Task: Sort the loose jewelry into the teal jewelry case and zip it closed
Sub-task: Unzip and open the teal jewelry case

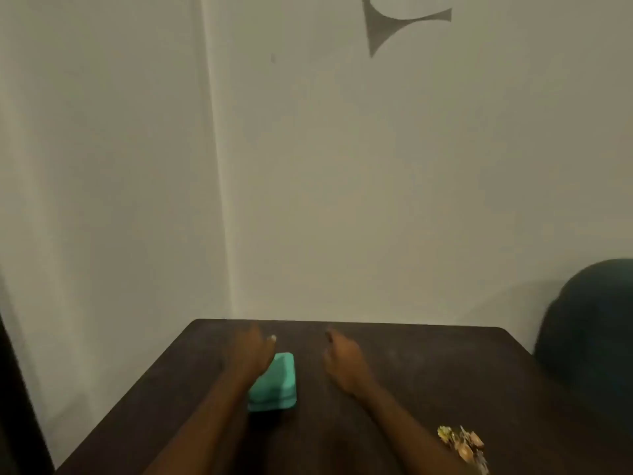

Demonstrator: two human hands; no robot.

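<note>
The teal jewelry case [277, 385] lies closed on the dark table [428, 371], near its middle. My left hand [249, 353] hovers at the case's far left corner, partly over it, fingers spread and holding nothing. My right hand [344, 361] is to the right of the case, apart from it, fingers loosely curled with one pointing forward, also holding nothing. A small heap of loose jewelry [462, 443], gold and amber pieces, rests at the near right of the table beside my right forearm. The picture is blurred.
The table stands against a plain pale wall, its far edge [342, 323] just beyond my hands. A dark rounded chair back [589, 330] rises at the right. A dark strip [13, 406] runs down the left edge of view.
</note>
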